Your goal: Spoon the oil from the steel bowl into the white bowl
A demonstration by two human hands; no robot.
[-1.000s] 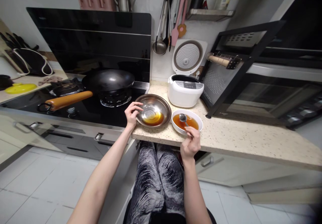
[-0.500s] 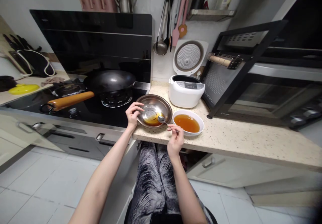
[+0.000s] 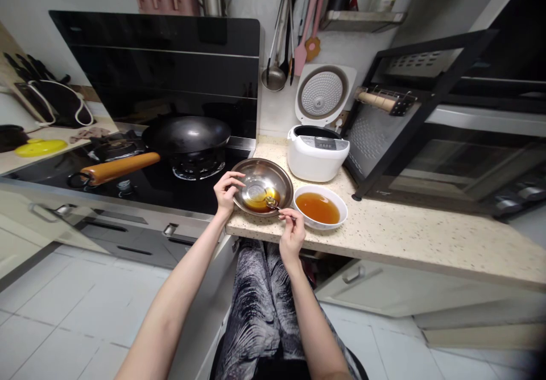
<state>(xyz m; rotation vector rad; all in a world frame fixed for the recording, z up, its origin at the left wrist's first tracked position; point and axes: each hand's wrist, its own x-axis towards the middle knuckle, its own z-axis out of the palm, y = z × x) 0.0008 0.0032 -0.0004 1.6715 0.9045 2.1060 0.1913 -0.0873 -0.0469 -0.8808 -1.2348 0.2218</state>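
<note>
A shallow stainless steel bowl (image 3: 279, 178) rests on the counter, tilted slightly, with amber liquid pooled at its near side. My left hand (image 3: 227, 191) grips its left rim, thumb and fingers closed over the edge. Between the fingers of my right hand (image 3: 292, 236) is a metal spoon (image 3: 272, 202), whose head dips into the liquid inside the bowl. Just right of it stands a white bowl (image 3: 341, 210) filled with orange-brown liquid; my right hand is in front of its left side, and I cannot tell whether they touch.
A white rice cooker (image 3: 318, 161) with its lid up stands behind the bowls. To the left, a black wok (image 3: 187, 135) with a wooden handle (image 3: 123, 168) sits on the stove. A black rack with an oven (image 3: 469, 166) occupies the right side. Utensils (image 3: 279, 38) hang on the wall.
The spoon has moved slightly left and down into the liquid in the steel bowl, with my right hand following leftward. My left hand stays on the rim.
</note>
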